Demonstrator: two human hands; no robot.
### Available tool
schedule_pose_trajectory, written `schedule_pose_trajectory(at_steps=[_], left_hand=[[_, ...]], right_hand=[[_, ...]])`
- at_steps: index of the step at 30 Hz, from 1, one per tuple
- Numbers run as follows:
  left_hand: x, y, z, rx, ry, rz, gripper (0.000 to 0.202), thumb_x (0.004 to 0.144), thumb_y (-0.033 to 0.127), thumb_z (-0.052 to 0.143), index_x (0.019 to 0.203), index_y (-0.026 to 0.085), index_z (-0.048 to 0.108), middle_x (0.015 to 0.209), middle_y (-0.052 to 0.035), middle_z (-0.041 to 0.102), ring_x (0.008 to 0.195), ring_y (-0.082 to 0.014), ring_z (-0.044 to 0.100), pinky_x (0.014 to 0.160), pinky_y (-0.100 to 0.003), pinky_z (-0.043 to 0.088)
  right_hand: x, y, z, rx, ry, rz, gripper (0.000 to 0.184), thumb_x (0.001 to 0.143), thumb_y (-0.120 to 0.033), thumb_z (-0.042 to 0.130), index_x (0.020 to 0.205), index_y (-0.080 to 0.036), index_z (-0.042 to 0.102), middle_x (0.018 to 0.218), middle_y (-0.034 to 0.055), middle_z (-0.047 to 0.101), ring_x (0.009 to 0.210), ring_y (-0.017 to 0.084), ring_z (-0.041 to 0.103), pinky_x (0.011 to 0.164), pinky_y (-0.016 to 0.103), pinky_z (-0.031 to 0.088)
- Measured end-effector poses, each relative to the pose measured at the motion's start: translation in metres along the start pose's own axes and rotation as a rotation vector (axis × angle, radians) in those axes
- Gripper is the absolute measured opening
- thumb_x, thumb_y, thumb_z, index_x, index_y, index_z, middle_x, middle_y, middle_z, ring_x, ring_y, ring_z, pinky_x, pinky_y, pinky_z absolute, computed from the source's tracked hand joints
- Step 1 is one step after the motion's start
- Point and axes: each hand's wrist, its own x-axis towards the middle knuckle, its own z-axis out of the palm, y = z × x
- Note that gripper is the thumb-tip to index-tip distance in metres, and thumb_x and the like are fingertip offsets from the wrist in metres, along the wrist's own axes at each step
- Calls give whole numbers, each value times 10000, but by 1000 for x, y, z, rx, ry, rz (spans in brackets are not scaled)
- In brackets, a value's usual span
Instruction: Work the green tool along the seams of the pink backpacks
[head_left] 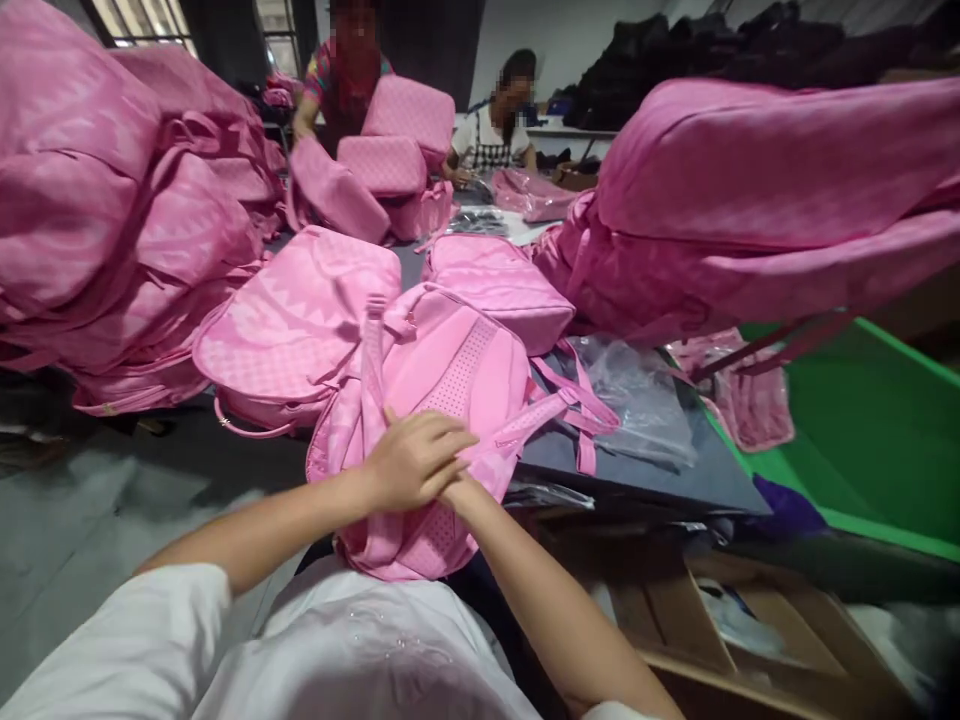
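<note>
A pink backpack (420,375) rests at the table's front edge against my body. Its padded back panel with a dotted mesh strip faces up, and its shoulder straps (544,415) spread to both sides. My left hand (412,460) lies on the panel, fingers fairly straight and close together, crossing over my right hand. Of my right hand (452,490) only the part near the wrist shows; its fingers are hidden under the left. Just behind lie another pink backpack (300,310) at left and a smaller pink bag (499,285) at right.
Stacked pink backpacks (82,190) rise at left, and a large backpack pile (750,180) at right. Clear plastic bags (637,400) lie on the dark table (705,470). A green bin (877,440) and an open cardboard box (675,610) stand at right. Two people work behind.
</note>
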Motion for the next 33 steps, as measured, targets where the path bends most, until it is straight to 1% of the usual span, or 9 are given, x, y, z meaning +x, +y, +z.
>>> schedule_pose_trajectory(at_steps=[2, 4, 6, 9, 14, 18, 24, 28, 33], left_hand=[[47, -22, 25, 118, -223, 2, 449, 994, 446, 519, 1348, 189, 621, 1460, -137, 582, 1394, -264, 508, 1145, -424, 445], [66, -46, 46, 223, -361, -37, 456, 1002, 392, 517, 1375, 143, 599, 1527, -169, 509, 1461, -307, 429, 1198, -492, 374], [58, -67, 59, 292, -403, -39, 529, 1006, 365, 507, 1459, 93, 508, 1591, -203, 408, 1511, -341, 341, 1223, -533, 317], [30, -82, 65, 419, -395, -18, 605, 1032, 397, 434, 1562, 117, 357, 1655, -170, 299, 1553, -316, 255, 1256, -498, 253], [35, -61, 76, 476, -332, -14, 531, 1006, 374, 486, 1456, 93, 488, 1544, -212, 456, 1452, -352, 402, 1159, -492, 342], [97, -41, 105, 369, -391, 344, 349, 1020, 378, 464, 1251, 182, 636, 1328, -126, 630, 1291, -251, 533, 1066, -383, 380], [189, -17, 111, 224, -426, 611, 452, 1002, 523, 455, 995, 144, 701, 968, -141, 710, 885, -256, 624, 839, -412, 382], [188, -9, 102, 162, -533, 664, 335, 977, 439, 557, 885, 172, 738, 924, -122, 730, 858, -228, 627, 765, -399, 350], [185, -46, 102, 208, -521, 522, 434, 962, 531, 551, 825, 182, 768, 938, -110, 729, 879, -224, 572, 844, -403, 341]], right_hand=[[-15, 11, -9, -101, -33, 101, 273, 970, -335, 563, 827, -164, 721, 737, 2, 703, 627, 119, 648, 640, 236, 553], [-36, 29, -23, -177, -76, 215, 192, 909, -286, 656, 955, -108, 714, 979, 71, 744, 778, 151, 710, 759, 275, 560], [-58, 54, -41, -212, -85, 352, 165, 872, -188, 673, 1005, -97, 709, 1116, 179, 723, 928, 242, 729, 846, 347, 545], [-77, 99, -63, -189, -81, 577, 178, 883, -210, 660, 996, -74, 680, 1027, 278, 714, 980, 365, 720, 848, 449, 530], [-57, 154, -60, 137, -101, 680, 359, 864, -454, 640, 1089, -177, 601, 775, 67, 713, 566, 208, 653, 578, 322, 520], [-46, 151, -54, 267, -53, 608, 417, 750, -585, 595, 911, -202, 561, 563, -4, 578, 487, 199, 550, 500, 312, 450], [-85, 145, -101, 4, 105, 551, 477, 632, -732, 572, 697, -269, 479, 600, 22, 590, 591, 241, 566, 592, 339, 420], [-87, 137, -99, -67, 94, 566, 439, 633, -716, 513, 715, -293, 432, 598, 36, 583, 577, 273, 575, 570, 345, 387], [-69, 138, -84, -155, 51, 484, 336, 722, -624, 450, 739, -291, 413, 598, 37, 585, 611, 290, 614, 586, 330, 373]])
